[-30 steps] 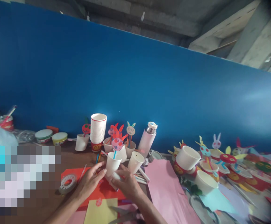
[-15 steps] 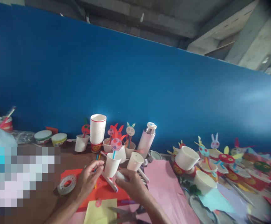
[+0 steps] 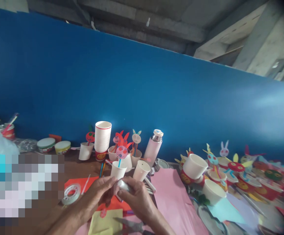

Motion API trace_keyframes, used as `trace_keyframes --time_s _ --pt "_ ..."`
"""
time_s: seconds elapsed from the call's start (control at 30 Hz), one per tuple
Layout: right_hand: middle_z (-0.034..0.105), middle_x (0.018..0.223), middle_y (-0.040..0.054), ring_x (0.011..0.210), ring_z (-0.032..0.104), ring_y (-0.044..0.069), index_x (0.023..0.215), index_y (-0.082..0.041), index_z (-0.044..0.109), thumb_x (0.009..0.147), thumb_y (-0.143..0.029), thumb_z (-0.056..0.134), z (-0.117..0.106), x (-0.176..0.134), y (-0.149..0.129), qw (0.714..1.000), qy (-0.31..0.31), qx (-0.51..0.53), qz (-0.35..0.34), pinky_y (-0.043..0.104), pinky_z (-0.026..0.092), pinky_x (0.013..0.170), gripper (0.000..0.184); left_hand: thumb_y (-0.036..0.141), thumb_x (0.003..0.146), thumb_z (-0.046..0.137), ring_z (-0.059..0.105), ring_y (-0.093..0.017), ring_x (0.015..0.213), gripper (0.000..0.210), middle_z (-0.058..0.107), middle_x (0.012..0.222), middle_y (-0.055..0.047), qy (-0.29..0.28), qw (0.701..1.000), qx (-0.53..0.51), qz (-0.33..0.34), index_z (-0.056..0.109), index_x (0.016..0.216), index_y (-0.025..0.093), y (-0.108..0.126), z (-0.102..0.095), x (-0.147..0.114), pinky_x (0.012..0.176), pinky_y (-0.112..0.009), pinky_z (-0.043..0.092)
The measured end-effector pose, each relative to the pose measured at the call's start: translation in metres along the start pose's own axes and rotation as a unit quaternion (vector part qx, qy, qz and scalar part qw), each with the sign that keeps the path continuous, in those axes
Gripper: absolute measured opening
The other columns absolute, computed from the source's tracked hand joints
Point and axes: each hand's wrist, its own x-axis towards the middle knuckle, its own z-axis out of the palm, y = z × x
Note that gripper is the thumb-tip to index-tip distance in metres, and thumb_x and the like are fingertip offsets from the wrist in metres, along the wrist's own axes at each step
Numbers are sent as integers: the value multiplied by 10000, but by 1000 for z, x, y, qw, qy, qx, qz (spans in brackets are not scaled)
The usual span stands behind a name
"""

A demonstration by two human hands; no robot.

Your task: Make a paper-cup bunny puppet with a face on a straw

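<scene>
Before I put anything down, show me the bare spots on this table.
Bare brown tabletop lies between the yellow tub and the tape roll. The pink paper beside the right hand has room. The right end is crowded with paper-cup puppets.

Front cup [image 3: 119, 172]: white
Paper head [image 3: 121, 152]: pink, red eyes
Stem [image 3: 119, 163]: blue
Cup stack [image 3: 102, 137]: white, red line near rim
Partition [image 3: 137, 88]: blue
Flask [image 3: 153, 151]: pale pink

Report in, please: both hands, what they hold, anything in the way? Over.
Right hand gripping small whitish object, identity unclear. Left hand close against it. White cup just beyond, might crowd both hands. Scissors lie nearer the camera.
</scene>
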Motion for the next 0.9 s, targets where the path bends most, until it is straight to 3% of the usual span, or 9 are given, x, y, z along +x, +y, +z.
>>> trace_keyframes --time_s 0.17,0.47,0.67,0.8,0.9 --pt "582 682 -31 630 500 99 856 -157 692 761 -224 612 2 0 2 1000 -8 -16 -20 169 371 573 142 482 666 687 400 -55 362 366 493 478 33 -8 1000 -15 -17 572 605 141 -1 0 0 338 -168 339" --pt "608 692 -36 654 522 102 847 -171 689 765 -190 622 2 0 2 1000 1 -15 -22 168 386 607 107 479 703 660 471 -63 406 361 567 544 0 -22 995 -92 -27 630 684 119 -2 -3 2 393 -176 411" --pt "601 717 -32 639 515 106 918 -178 652 758 -241 635 3 1 10 999 25 -24 -9 181 388 595 172 314 728 690 476 -49 431 207 591 619 1 -57 996 -64 -28 627 800 131 -2 -9 0 409 -159 398" --pt "614 781 -12 668 526 111 987 -168 567 798 -239 571 0 -2 7 995 50 -81 -21 194 382 620 203 272 783 641 497 -53 518 138 564 644 20 -21 996 -84 3 594 759 145 1 -14 3 488 -169 425" --pt "597 738 -17 634 506 101 899 -161 561 818 -217 529 -1 -4 0 989 49 -136 -38 186 348 578 104 242 775 657 521 -59 598 117 581 689 22 22 993 -113 20 573 790 162 3 -14 4 561 -174 437"
